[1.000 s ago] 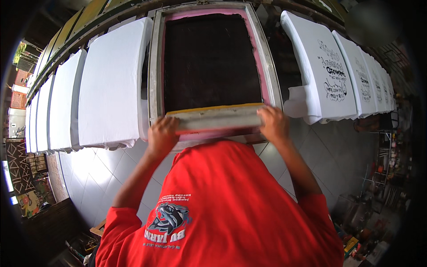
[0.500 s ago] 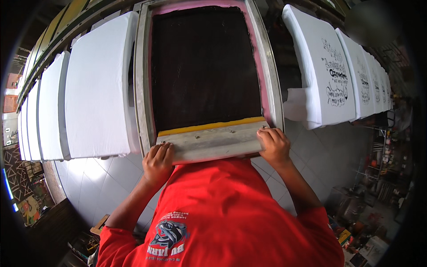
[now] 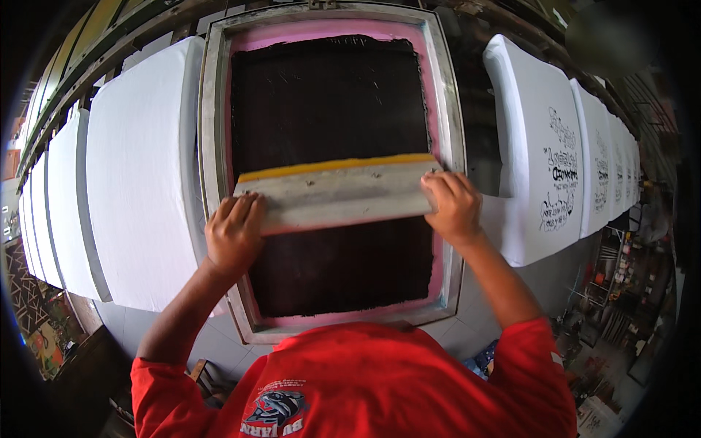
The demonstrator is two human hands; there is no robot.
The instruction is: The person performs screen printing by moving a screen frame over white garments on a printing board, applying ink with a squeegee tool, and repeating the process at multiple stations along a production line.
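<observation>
The squeegee [image 3: 337, 191] lies across the middle of the printing screen [image 3: 330, 168], its yellow rubber edge on the far side, its pale, ink-smudged wooden grip under my fingers. My left hand [image 3: 234, 235] curls closed over its left end and my right hand [image 3: 454, 206] clamps the right end. I judge the stroke about half done: dark mesh lies both beyond the blade and nearer me. The mesh is fine, coated black, bordered in pink inside a dull grey metal frame. On the left, smooth white blank shirts [image 3: 142, 168] sit on their boards; on the right, printed shirts [image 3: 544, 168] already carry black designs.
</observation>
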